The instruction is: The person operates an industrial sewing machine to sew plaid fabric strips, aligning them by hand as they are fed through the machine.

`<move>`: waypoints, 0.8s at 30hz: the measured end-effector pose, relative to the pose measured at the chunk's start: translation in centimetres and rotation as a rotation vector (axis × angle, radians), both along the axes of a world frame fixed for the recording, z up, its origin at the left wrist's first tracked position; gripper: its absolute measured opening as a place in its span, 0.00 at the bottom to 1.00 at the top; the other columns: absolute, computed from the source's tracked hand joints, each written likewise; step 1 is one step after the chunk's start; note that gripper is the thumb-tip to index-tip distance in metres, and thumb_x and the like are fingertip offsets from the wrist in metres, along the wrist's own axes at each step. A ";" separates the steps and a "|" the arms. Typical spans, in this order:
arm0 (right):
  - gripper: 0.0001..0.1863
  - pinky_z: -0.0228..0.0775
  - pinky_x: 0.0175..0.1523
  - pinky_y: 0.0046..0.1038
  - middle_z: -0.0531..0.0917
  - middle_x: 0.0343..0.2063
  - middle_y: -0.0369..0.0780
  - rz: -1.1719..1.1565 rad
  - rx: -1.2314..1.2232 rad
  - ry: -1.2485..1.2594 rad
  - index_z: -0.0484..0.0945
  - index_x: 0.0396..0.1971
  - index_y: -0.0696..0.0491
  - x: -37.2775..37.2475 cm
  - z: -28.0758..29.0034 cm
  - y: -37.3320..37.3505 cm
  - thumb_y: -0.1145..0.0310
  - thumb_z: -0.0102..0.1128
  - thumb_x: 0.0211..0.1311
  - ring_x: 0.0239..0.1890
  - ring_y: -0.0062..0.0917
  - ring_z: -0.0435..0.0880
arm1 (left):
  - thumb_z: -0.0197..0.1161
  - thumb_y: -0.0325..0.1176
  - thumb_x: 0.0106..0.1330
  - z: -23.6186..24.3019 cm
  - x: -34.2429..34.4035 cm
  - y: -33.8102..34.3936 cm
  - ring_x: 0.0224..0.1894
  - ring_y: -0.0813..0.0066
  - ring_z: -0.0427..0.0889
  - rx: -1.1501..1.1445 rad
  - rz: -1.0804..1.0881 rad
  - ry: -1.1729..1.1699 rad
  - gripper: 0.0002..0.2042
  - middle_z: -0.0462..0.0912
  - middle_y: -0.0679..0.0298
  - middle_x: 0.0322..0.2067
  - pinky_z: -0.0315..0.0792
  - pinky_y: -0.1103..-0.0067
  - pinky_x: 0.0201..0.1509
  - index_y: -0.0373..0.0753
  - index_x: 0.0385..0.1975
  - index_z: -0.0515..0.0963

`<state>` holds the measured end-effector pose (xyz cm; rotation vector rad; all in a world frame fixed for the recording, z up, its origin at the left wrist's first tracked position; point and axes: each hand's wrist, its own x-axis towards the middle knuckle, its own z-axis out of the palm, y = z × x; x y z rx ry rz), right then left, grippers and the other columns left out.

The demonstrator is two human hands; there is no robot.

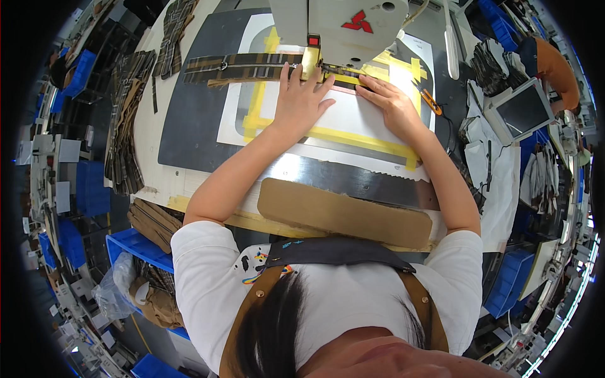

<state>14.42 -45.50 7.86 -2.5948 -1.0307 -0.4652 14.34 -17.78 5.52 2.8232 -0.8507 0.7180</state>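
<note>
My left hand lies flat with its fingers spread. Its fingertips press on a plaid fabric strip with a zipper, just left of the sewing machine's needle area. The strip's loose end runs out to the left, over a brown cloth edge. My right hand rests with fingers stretched out, their tips at the strip's right end beneath the sewing machine head. Under both hands is a white sheet framed in yellow tape. An orange-handled cutting tool lies beside my right wrist.
Plaid fabric pieces are heaped at the table's left. A brown padded board lines the front edge. On the right are a grey screen and dark fabric piles. A blue crate holds cloth at lower left. Another person's orange sleeve shows.
</note>
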 end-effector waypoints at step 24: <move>0.26 0.63 0.74 0.40 0.84 0.62 0.41 -0.027 0.029 0.057 0.88 0.54 0.51 0.4 0.5 2.2 0.84 0.56 0.57 0.62 0.38 0.80 | 0.65 0.51 0.72 -0.1 0.3 1.0 0.71 0.51 0.70 -0.010 0.070 0.013 0.24 0.77 0.61 0.67 0.46 0.46 0.80 0.55 0.66 0.80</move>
